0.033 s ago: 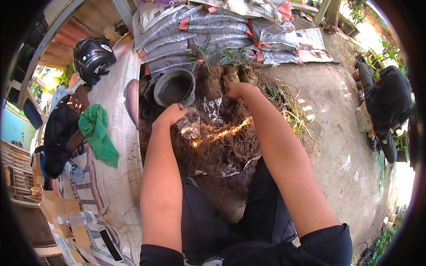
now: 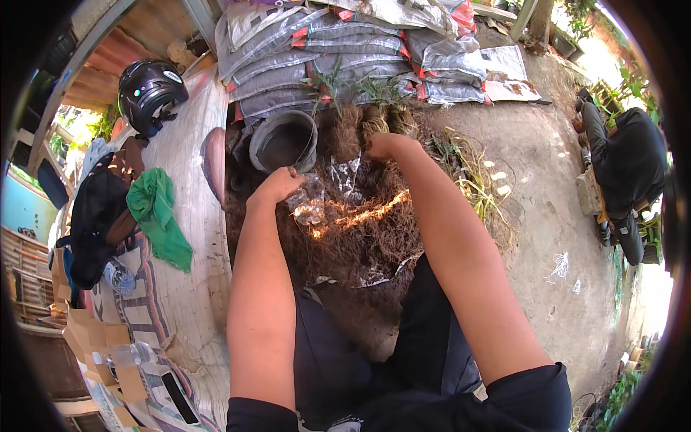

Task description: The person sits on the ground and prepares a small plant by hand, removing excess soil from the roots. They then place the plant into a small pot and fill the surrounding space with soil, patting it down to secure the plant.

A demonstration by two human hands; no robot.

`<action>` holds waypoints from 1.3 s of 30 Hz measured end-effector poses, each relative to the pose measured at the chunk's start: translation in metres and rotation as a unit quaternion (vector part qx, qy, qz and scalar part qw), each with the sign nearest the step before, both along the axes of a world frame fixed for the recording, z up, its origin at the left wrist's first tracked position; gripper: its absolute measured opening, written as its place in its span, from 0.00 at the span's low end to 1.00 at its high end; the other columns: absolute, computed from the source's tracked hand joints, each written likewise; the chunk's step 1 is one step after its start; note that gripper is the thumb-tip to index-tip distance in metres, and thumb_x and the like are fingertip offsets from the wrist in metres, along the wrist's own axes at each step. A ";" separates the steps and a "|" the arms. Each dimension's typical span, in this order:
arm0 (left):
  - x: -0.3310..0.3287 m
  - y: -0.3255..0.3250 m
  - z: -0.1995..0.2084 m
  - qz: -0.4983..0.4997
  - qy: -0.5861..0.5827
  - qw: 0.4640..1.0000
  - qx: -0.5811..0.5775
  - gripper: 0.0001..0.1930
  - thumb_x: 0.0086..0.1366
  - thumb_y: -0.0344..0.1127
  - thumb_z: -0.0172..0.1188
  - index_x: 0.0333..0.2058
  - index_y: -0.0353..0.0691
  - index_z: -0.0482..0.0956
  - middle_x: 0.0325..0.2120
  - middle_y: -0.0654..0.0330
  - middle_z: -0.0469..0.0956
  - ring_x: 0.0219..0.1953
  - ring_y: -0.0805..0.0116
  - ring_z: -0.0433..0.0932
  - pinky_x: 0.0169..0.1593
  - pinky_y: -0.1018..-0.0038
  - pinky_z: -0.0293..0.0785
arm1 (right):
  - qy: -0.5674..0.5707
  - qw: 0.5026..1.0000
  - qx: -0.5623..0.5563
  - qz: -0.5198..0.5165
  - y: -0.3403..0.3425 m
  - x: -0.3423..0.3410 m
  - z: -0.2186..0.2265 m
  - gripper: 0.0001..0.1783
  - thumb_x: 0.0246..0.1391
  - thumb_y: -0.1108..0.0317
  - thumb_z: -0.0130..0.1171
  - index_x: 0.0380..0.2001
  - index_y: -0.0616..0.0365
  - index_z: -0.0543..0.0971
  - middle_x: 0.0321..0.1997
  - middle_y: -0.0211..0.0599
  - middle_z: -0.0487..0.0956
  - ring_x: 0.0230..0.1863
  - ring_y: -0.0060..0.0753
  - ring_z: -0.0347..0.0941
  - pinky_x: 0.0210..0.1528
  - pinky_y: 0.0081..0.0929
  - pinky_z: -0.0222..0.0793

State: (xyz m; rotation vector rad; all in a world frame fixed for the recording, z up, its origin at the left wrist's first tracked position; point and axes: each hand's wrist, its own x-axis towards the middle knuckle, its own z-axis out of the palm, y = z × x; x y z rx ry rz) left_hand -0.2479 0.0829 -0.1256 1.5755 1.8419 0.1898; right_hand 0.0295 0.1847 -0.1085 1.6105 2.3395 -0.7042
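Left hand, fingers curled, appears to grip clear plastic just in front of the grey bucket. Right hand meets a fibrous bundle right of the bucket; grip cannot be determined. Hazard: hard pulling could tear the plastic.

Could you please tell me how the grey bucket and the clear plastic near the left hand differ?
The bucket is grey and opaque, while the clear plastic is see-through and shiny. The bucket keeps a round, stiff shape; the clear plastic is thin and crumpled. The bucket also looks larger than the visible part of the clear plastic. Both are close to the left hand.
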 end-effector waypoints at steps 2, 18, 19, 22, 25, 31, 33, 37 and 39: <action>-0.003 -0.004 -0.003 0.017 -0.002 1.000 -0.001 0.19 0.62 0.50 0.59 0.35 0.36 0.73 0.13 0.65 0.65 0.17 0.74 0.61 0.26 0.71 0.61 | -0.003 1.000 0.006 -0.015 -0.004 -0.004 -0.005 0.23 0.50 0.59 0.51 0.47 0.61 0.78 0.50 0.49 0.78 0.51 0.53 0.75 0.51 0.45 0.71; 0.009 -0.040 0.039 -0.006 0.038 0.999 -0.027 0.22 0.59 0.51 0.60 0.39 0.34 0.76 0.31 0.52 0.79 0.35 0.58 0.76 0.45 0.65 0.70 | -0.043 0.998 0.043 -0.006 -0.022 0.014 -0.011 0.23 0.53 0.58 0.53 0.49 0.59 0.77 0.52 0.47 0.78 0.52 0.51 0.74 0.52 0.47 0.70; 0.006 -0.039 0.035 -0.011 0.041 0.999 -0.013 0.23 0.59 0.51 0.60 0.40 0.34 0.77 0.33 0.51 0.80 0.37 0.57 0.77 0.47 0.65 0.70 | -0.036 0.998 0.051 -0.014 -0.027 0.018 -0.006 0.23 0.53 0.58 0.53 0.49 0.59 0.77 0.52 0.48 0.77 0.53 0.51 0.74 0.52 0.47 0.70; 0.004 -0.037 0.027 -0.023 0.043 0.999 0.009 0.25 0.59 0.52 0.59 0.44 0.34 0.77 0.40 0.49 0.79 0.44 0.55 0.77 0.51 0.64 0.69 | -0.069 0.997 0.019 -0.004 -0.027 0.043 0.001 0.31 0.52 0.46 0.58 0.50 0.59 0.75 0.53 0.51 0.76 0.53 0.51 0.73 0.54 0.45 0.68; 0.012 -0.035 0.033 -0.020 0.041 0.999 -0.005 0.27 0.59 0.53 0.59 0.47 0.35 0.76 0.44 0.48 0.78 0.48 0.53 0.76 0.53 0.64 0.68 | -0.073 0.996 0.038 -0.036 -0.029 0.075 0.004 0.26 0.52 0.54 0.56 0.50 0.60 0.76 0.52 0.49 0.77 0.54 0.52 0.73 0.54 0.46 0.69; 0.040 -0.037 0.047 -0.028 0.041 0.999 -0.003 0.27 0.60 0.52 0.58 0.48 0.35 0.76 0.47 0.48 0.77 0.50 0.53 0.75 0.54 0.63 0.68 | -0.089 0.994 0.032 -0.049 -0.042 0.120 0.013 0.27 0.52 0.52 0.56 0.49 0.60 0.77 0.52 0.50 0.77 0.53 0.51 0.73 0.54 0.45 0.70; 0.050 -0.036 0.050 -0.038 0.034 0.999 -0.003 0.27 0.60 0.52 0.58 0.48 0.35 0.77 0.47 0.48 0.77 0.50 0.53 0.76 0.54 0.63 0.68 | -0.093 0.994 0.028 -0.058 -0.044 0.129 0.018 0.27 0.51 0.51 0.56 0.48 0.60 0.77 0.52 0.50 0.77 0.53 0.51 0.73 0.54 0.44 0.69; 0.068 -0.026 0.045 -0.059 0.054 0.997 -0.004 0.26 0.60 0.52 0.59 0.48 0.36 0.77 0.46 0.48 0.78 0.49 0.53 0.76 0.53 0.62 0.69 | -0.063 0.996 0.025 -0.061 -0.053 0.136 0.028 0.28 0.51 0.50 0.56 0.49 0.60 0.77 0.53 0.49 0.77 0.54 0.51 0.73 0.55 0.44 0.69; 0.077 -0.023 0.049 -0.079 0.047 0.995 -0.032 0.26 0.60 0.52 0.59 0.48 0.36 0.77 0.47 0.48 0.77 0.49 0.52 0.76 0.53 0.61 0.69 | -0.066 0.995 0.020 -0.067 -0.055 0.138 0.030 0.28 0.51 0.50 0.56 0.49 0.59 0.77 0.53 0.49 0.76 0.54 0.51 0.72 0.55 0.44 0.68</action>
